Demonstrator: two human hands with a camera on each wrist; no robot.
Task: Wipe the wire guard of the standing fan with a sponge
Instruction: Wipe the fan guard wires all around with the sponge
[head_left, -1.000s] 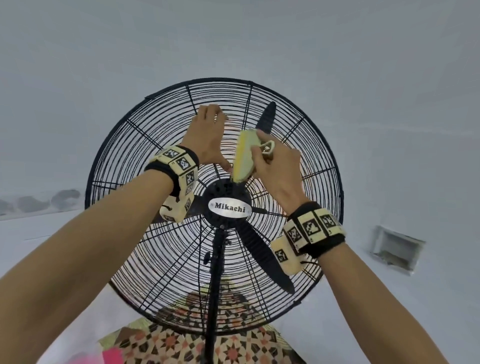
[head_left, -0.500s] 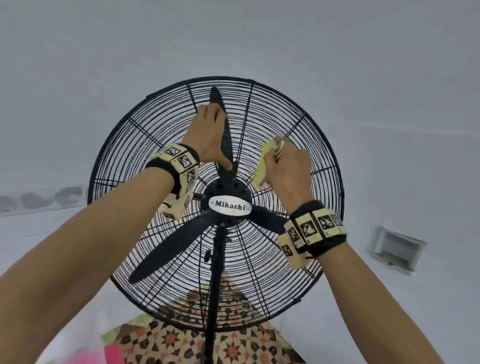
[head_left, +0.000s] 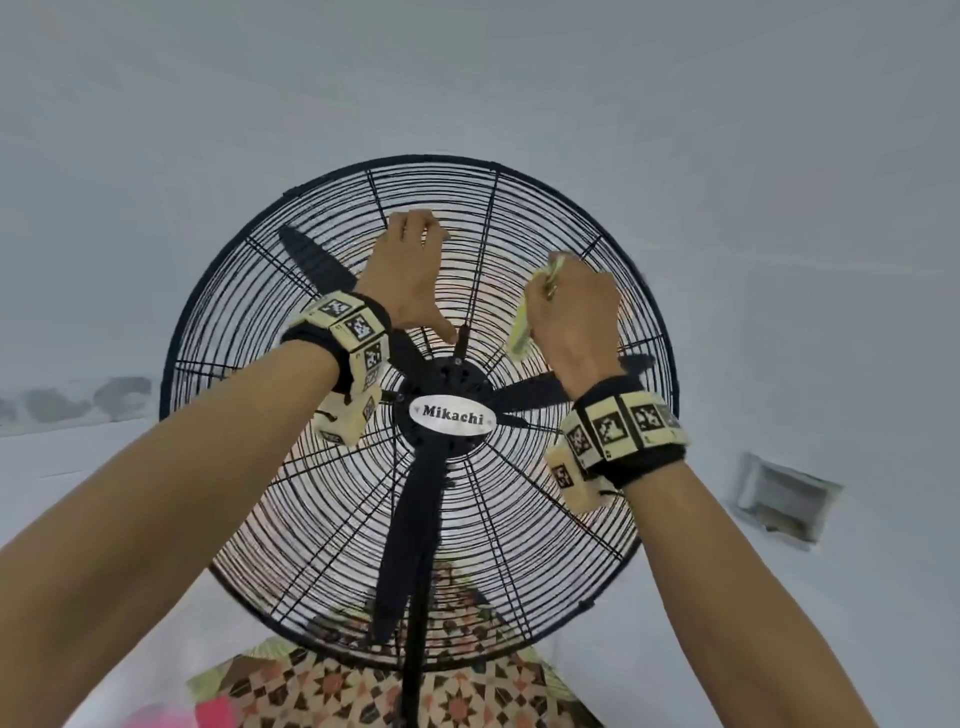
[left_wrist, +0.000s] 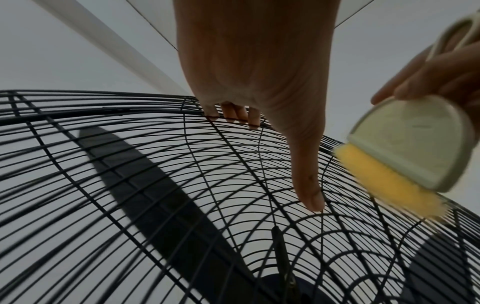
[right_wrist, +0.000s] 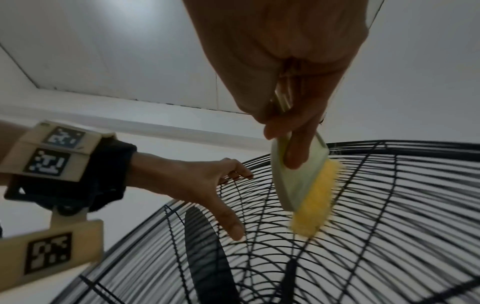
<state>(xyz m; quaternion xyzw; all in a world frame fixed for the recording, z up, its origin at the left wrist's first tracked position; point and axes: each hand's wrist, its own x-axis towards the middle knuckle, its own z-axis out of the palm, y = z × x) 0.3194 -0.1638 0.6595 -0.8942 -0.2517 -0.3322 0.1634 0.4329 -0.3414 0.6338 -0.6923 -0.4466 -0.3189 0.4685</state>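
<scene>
The black standing fan's round wire guard (head_left: 170, 358) fills the head view, with a "Mikachi" badge (head_left: 453, 414) on its hub. My left hand (head_left: 431, 280) holds the upper part of the guard. Its fingers (left_wrist: 253, 121) hook over the wires and its thumb (left_wrist: 309, 185) stretches down toward the hub. My right hand (head_left: 571, 312) grips the pale handle of a yellow sponge (head_left: 521, 332). The sponge's yellow foam (right_wrist: 314, 197) lies against the wires up and right of the hub, blurred by motion. Three black blades (head_left: 410, 545) show behind the wires.
The fan's black pole (head_left: 415, 675) runs down to a patterned floor (head_left: 337, 696). Something pink (head_left: 171, 717) lies at the bottom left. A recessed box (head_left: 784, 504) sits in the pale wall on the right. Plain wall surrounds the fan.
My right hand has carried the sponge outward to the right, from beside the hub toward the guard's upper right. The blades have turned. My left hand has stayed on the upper wires.
</scene>
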